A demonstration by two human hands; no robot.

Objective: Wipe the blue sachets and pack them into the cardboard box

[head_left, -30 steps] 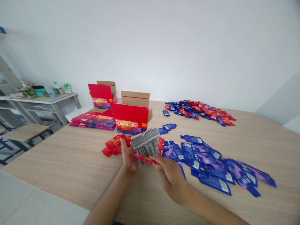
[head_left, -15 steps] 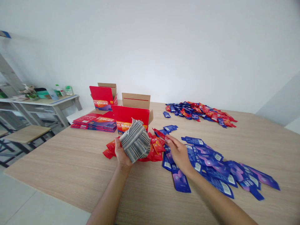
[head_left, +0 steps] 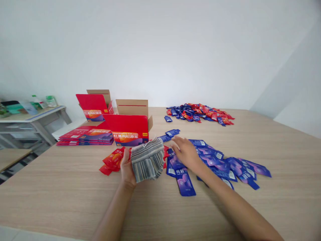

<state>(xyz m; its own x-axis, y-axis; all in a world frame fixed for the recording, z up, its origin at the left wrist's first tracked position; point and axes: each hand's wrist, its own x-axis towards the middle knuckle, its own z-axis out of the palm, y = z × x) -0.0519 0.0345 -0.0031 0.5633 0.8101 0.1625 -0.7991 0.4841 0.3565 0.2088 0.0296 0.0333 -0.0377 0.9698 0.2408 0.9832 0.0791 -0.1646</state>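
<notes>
My left hand (head_left: 127,170) is wrapped round a folded, striped cloth (head_left: 148,160) in grey, blue and beige, held up above the table. My right hand (head_left: 186,153) hovers to the right of the cloth, its fingers loosely curved and apart, with nothing visible in them. Red sachets (head_left: 113,160) lie to the left of the cloth and partly behind it. Close under my right hand are blue-purple sachets (head_left: 185,182), which spread off to the right in an overlapping layer. Just behind the cloth stands an open red carton (head_left: 126,125) with its flaps raised.
A second open red carton (head_left: 93,103) stands farther back on the left, near a stack of flattened red cartons (head_left: 86,134). Against the wall lies a mixed heap of red and blue sachets (head_left: 200,113). A side desk (head_left: 45,113) with bottles is at far left.
The red sachet that was in my right hand is no longer seen there, and its fingers have loosened. My left hand still holds the cloth, now tilted differently. The view has turned right.
</notes>
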